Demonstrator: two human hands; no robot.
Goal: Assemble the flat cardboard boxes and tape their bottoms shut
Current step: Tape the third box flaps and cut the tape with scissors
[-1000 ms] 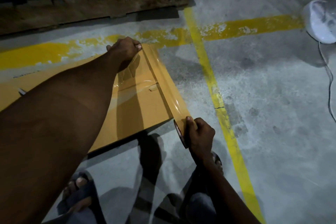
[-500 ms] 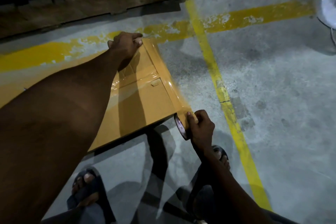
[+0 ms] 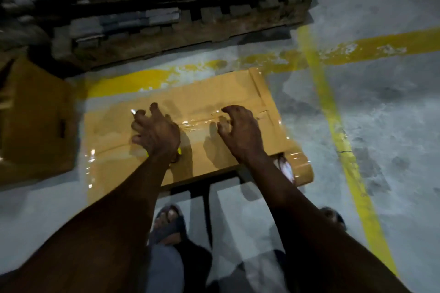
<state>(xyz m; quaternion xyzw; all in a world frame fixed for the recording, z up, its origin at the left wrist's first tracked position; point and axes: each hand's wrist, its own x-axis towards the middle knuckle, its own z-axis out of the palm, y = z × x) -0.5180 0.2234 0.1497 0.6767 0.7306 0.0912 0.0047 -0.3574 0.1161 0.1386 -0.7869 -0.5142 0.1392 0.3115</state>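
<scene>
A brown cardboard box stands on the concrete floor with its taped bottom facing up. Shiny clear tape runs along its middle seam and down its right edge. My left hand hovers on or just over the left part of the seam with its fingers spread and loosely bent. A small pale object shows at its fingertips; I cannot tell what it is. My right hand is over the seam further right, fingers spread, holding nothing. The tape roll hangs by its strip at the box's near right corner, beside my right wrist.
A second cardboard box stands to the left. A wooden pallet stacked with flat cardboard lies behind. Yellow floor lines run to the right and behind the box. My sandalled feet are just in front of it.
My right hand has let go of the tape roll, which now hangs at the corner. Both hands have moved onto the middle of the box's taped face.
</scene>
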